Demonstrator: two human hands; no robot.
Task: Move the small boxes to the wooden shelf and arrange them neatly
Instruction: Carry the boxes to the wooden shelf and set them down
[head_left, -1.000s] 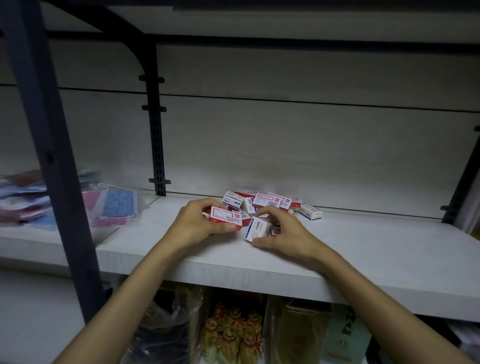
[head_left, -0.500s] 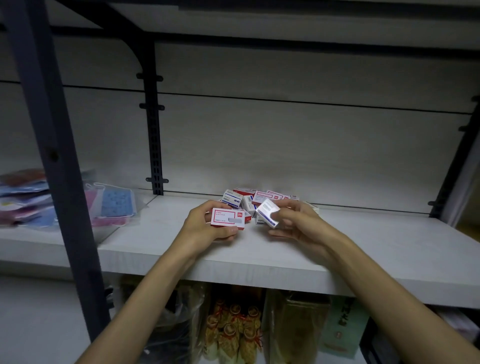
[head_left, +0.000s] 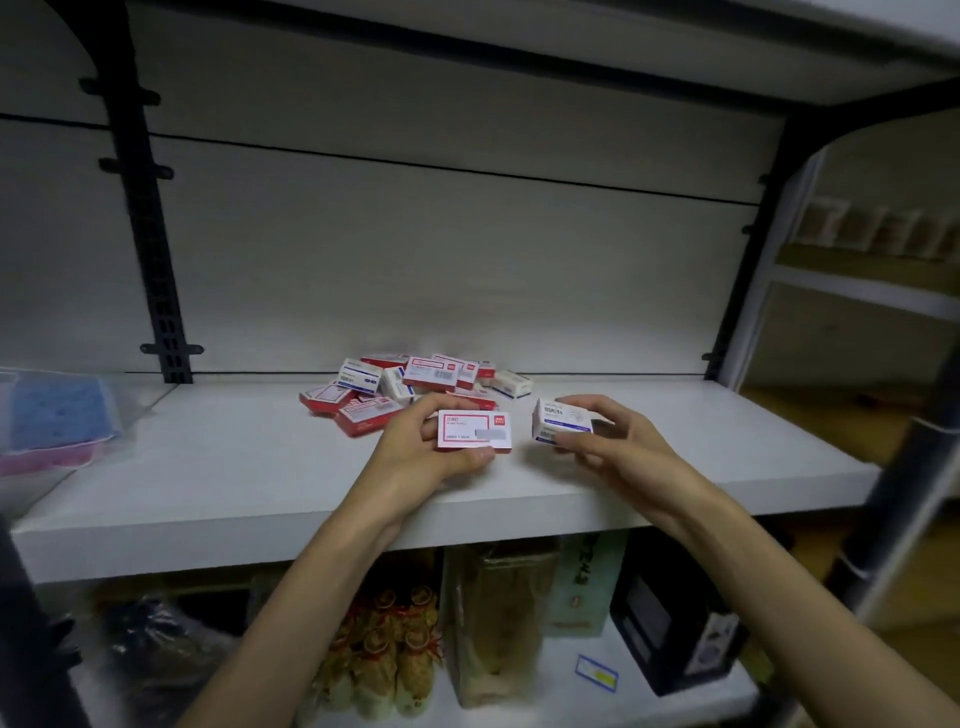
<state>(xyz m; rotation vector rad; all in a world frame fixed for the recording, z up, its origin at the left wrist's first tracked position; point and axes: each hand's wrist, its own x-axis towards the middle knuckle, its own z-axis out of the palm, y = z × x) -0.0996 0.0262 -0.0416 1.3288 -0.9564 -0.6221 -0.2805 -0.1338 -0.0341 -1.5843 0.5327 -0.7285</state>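
A loose heap of several small boxes (head_left: 415, 382), red-and-white and blue-and-white, lies at the back middle of the pale wooden shelf (head_left: 260, 467). My left hand (head_left: 415, 454) holds a red-and-white box (head_left: 472, 428) flat, label up, just above the shelf in front of the heap. My right hand (head_left: 608, 441) grips a blue-and-white box (head_left: 561, 421) to the right of it, also above the shelf. The two held boxes are a short gap apart.
A clear bag with blue and pink items (head_left: 52, 421) lies at the shelf's left end. Black metal uprights (head_left: 150, 249) frame the bay. Below, the lower shelf holds bagged goods (head_left: 395, 654), a tall packet (head_left: 498, 618) and a dark box (head_left: 670, 623).
Both hands lifted off the heap and drew toward me with a box each. My right hand carried its blue-and-white box to the right. The view shifted right and closer.
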